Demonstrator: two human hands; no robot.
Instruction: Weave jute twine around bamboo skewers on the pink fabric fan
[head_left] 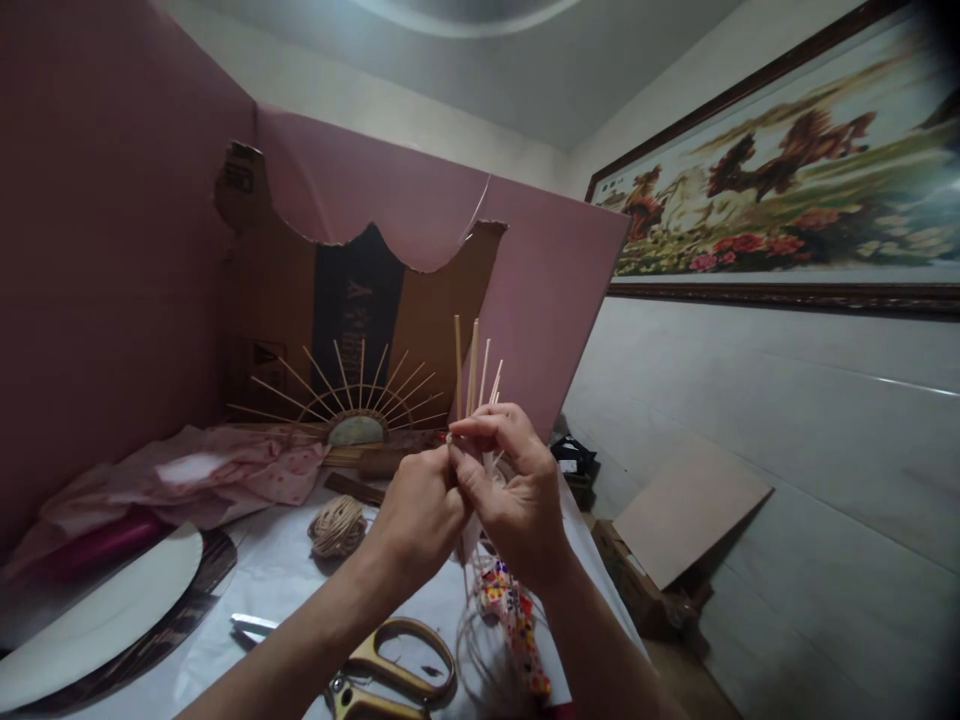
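Observation:
My left hand (pixel 427 500) and my right hand (pixel 517 490) meet above the table, fingers closed in a pinch. A small beige bit of twine (pixel 450 438) shows at the fingertips, and loose strands (pixel 466 600) hang below the hands. Several thin wooden sticks (pixel 472 370) rise upright behind my right hand; whether it holds them or they stand farther back, I cannot tell. Left of my hands sits a ball of twine (pixel 337 526). Gold-handled scissors (pixel 401 660) lie below, partly covered by my left forearm.
A fan of sticks around a half-round piece (pixel 357 430) stands before torn cardboard (pixel 442 310). Pink spotted cloth (pixel 240 465) and a white oval plate-like piece (pixel 112 620) lie left. A colourful wrapper (pixel 517 620) lies near the table's right edge, with boxes (pixel 637 580) beyond.

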